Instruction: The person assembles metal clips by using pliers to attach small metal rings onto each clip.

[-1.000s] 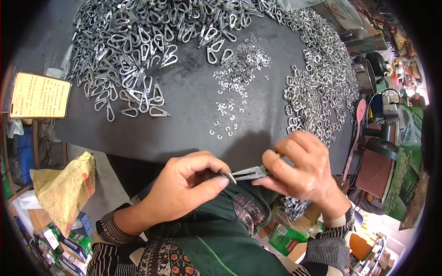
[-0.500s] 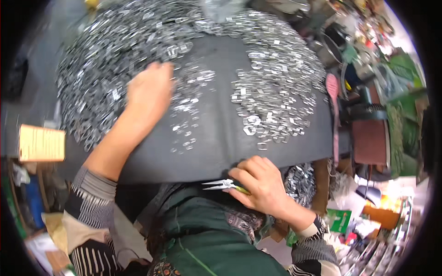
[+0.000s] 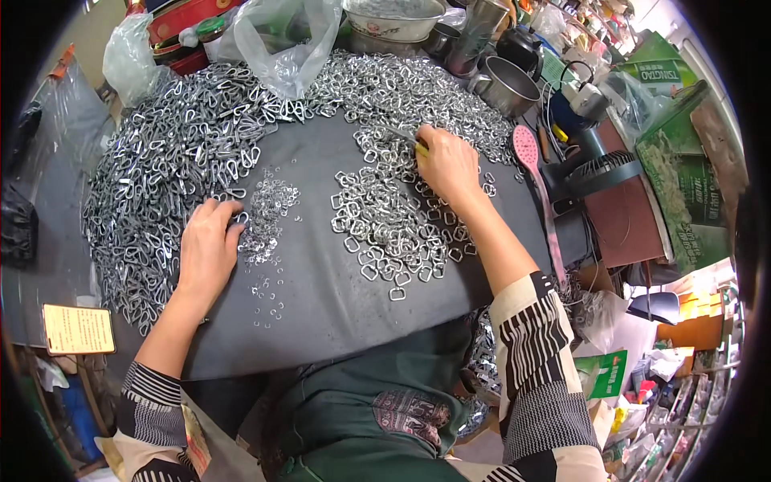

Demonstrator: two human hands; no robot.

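My right hand is closed round pliers with a yellow grip. Their jaws reach into the far part of a heap of silvery metal buckle rings. On the left, my left hand has its fingers curled at the edge of a big pile of elongated metal snap hooks. A bit of metal shows at its fingertips, too small to make out. Just right of that hand lies a small heap of tiny open rings, with several scattered toward the near edge.
Black sheeting covers the table. A pink perforated paddle lies along the right edge beside a small dark fan. A metal pot, a basin and a clear plastic bag stand behind the piles. A lit phone is at left.
My right hand has gone from the near table edge up to the far ring heap with the pliers. My left hand has come lower, beside the hooks. The view has shifted and sharpened.
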